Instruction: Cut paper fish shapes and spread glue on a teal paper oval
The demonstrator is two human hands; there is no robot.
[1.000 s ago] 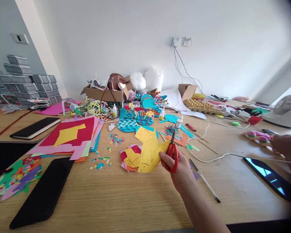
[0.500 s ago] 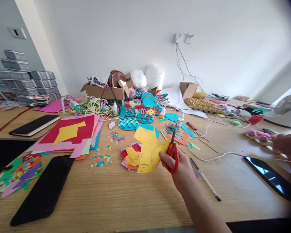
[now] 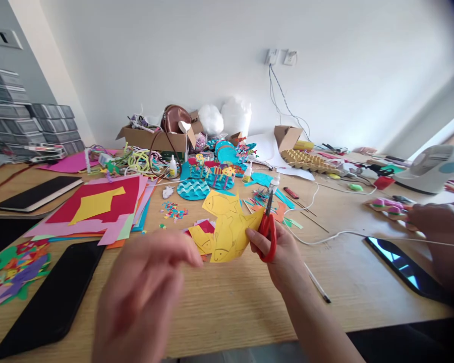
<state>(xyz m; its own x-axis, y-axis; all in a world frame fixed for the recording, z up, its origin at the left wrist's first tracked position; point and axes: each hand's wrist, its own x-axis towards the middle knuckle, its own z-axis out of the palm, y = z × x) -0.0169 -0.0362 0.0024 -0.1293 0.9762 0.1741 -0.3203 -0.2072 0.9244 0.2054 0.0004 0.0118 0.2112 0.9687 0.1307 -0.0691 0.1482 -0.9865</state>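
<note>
My right hand is closed round red-handled scissors, blades pointing up and away. Its thumb also pins a yellow paper sheet with fish outlines drawn in pencil, cut to an uneven edge. Lower left, my left hand hangs over the table, blurred, fingers loosely bent and apart; no object shows in it. Its fingertips are near the sheet's left side, apart from it as far as I can tell. Beyond them lies a small pile of cut paper with a yellow fish piece on top.
Coloured paper sheets, a black phone and paper scraps lie left. Blue paper crafts and glue bottles stand behind. Right are a white cable, another phone and another person's hand.
My left hand has come into view from the lower left, moving towards the yellow sheet. My right hand keeps its hold on scissors and sheet. The view has shifted slightly right.
</note>
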